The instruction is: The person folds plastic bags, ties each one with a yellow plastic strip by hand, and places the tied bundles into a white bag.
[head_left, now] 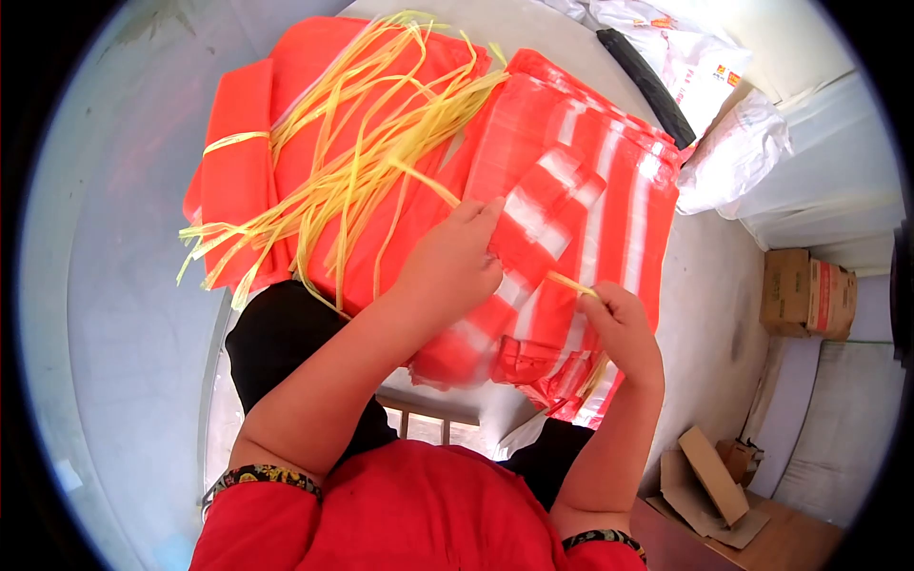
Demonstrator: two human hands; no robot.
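My left hand [455, 255] is closed on a yellow strand, whose upper part runs up toward a bundle of yellow strands [357, 171]. To its right, my right hand [619, 324] pinches another yellow piece [571, 284] between thumb and fingers. Beneath and between both hands lies a folded red-and-clear striped plastic piece [538, 224], slanting over a stack of red and white striped sheets [628, 209]. The yellow bundle rests across red sheets [314, 57]. At the left, a folded red bundle [238, 181] has a yellow strand around it.
A black roll [647, 88] lies beyond the striped stack, beside white printed bags [671, 48]. Cardboard boxes [807, 295] stand at the right, with loose cardboard [709, 485] at the lower right. My knees are under the near edge of the sheets.
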